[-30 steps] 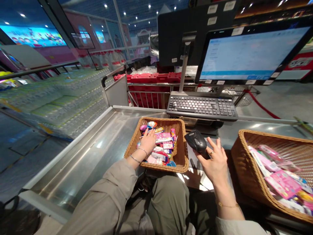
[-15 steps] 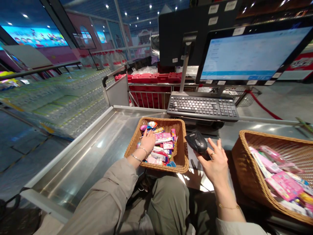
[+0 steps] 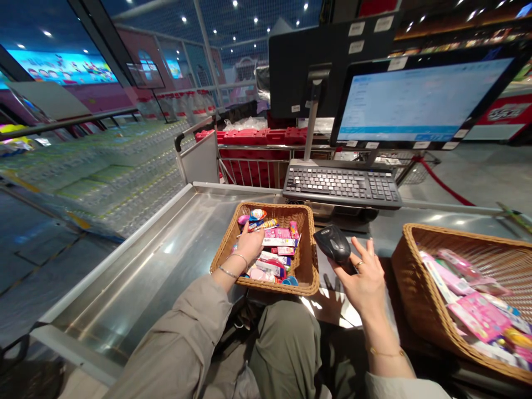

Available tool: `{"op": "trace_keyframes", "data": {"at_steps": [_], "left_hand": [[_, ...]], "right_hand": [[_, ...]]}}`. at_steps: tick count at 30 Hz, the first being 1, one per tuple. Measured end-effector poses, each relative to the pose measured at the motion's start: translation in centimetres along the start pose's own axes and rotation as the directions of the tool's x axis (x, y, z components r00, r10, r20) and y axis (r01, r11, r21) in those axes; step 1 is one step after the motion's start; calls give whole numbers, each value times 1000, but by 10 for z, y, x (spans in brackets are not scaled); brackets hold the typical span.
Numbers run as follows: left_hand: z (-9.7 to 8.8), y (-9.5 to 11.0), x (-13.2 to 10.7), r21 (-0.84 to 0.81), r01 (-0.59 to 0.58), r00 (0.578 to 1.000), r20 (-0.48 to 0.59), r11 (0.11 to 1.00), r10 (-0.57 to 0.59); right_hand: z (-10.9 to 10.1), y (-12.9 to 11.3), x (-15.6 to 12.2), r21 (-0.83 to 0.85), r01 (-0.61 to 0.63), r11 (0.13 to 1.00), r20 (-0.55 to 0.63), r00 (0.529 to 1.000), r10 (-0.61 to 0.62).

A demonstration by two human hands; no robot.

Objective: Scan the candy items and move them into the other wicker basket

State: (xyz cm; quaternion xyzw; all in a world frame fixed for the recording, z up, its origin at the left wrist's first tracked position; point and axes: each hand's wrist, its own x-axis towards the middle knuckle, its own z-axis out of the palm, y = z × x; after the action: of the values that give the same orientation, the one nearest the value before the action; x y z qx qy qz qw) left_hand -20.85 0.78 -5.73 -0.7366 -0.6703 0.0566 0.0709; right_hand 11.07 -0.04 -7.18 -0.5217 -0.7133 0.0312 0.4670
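My left hand point(image 3: 250, 242) reaches into the small wicker basket point(image 3: 307, 266) on the steel counter, its fingers curled down on the coloured sweet packets point(image 3: 277, 244) inside. What it grips I cannot make out. My right hand point(image 3: 366, 280) holds a black barcode scanner point(image 3: 333, 244) just right of that basket, with several fingers spread upward behind it. A second, larger wicker basket point(image 3: 419, 310) with pink packets point(image 3: 477, 313) stands to the right.
A black keyboard point(image 3: 341, 185) sits behind the baskets under a lit till screen point(image 3: 419, 100). The steel counter point(image 3: 166, 260) stretches left. Red crates point(image 3: 257, 136) and a metal rail lie beyond. My knee point(image 3: 286, 343) is below the counter edge.
My left hand has shifted slightly among the packets in the small basket. The view has tilted a little; my right hand keeps the scanner in about the same spot.
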Motion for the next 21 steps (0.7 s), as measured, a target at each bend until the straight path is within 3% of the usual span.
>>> {"op": "trace_keyframes", "data": {"at_steps": [13,21], "left_hand": [[-16,9,-3,-53,7,990,-139,999,-15],[-34,18,-5,-24,-15,955,-296,1000,8]], "right_hand": [[-1,-5,-1,17,14,1000,-8,1000,-14],[-5,-9,1,11,61,998,-38,997,-61]]}}
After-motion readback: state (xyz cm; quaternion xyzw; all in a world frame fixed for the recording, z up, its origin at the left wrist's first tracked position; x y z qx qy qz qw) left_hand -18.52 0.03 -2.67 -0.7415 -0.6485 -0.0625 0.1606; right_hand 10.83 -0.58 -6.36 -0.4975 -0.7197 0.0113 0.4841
